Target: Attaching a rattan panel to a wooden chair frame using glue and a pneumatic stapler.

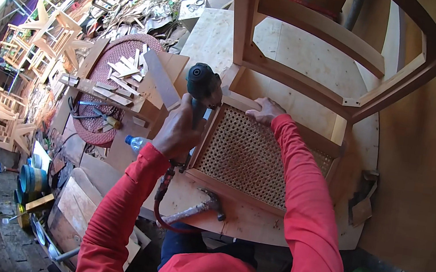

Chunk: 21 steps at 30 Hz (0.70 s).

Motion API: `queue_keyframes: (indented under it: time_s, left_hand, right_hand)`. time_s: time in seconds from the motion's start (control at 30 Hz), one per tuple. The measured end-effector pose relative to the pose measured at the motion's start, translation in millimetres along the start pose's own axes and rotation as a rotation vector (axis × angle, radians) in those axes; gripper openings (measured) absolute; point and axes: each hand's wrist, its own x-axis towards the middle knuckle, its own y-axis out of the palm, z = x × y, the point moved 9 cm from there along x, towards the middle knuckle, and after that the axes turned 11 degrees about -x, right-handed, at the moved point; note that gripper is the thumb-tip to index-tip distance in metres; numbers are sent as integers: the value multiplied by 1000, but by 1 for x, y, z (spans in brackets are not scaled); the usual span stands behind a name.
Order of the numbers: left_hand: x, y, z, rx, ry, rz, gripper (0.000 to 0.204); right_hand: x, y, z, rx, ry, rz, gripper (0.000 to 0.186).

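Observation:
My left hand (179, 129) is wrapped round the grip of a dark green air nail gun (202, 82), its nose close to the left corner of a wooden frame with a woven cane panel (246, 155). A dark red hose (159, 198) runs from the gun's handle. My right hand (266, 112) has its fingers closed over a pale wooden strip (240, 101) along the panel's far edge; the thumb is partly hidden. Beyond both hands rises a bare wooden chair frame (324, 29), joined to or resting against the panel frame; which one I cannot tell.
A hammer (196, 209) lies near the table's front edge (253, 234). On the left, wood offcuts (128, 68) cover a round red woven surface (105, 66), with pliers (95, 112) and a plastic bottle (136, 143) nearby. Blue buckets (32, 180) stand on the ground.

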Motion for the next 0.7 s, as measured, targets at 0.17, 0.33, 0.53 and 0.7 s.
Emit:
queue_keyframes:
  time_s: [0.17,0.33,0.53,0.7]
  left_hand:
    - [-3,-7,5,-32,19,3,49]
    - [-7,-15,-21,-108,30,-20,47]
    - [4,-14,-24,-154,143,-96,42]
    - [3,5,-21,-241,-29,-36,43]
  right_hand:
    - [-2,1,-2,-101,98,-89,59]
    - [-9,-4,-2,-120,146,-121,62]
    - [-15,-5,3,-124,150,-109,62]
    - [-19,-6,-5,-127,170,-108,61]
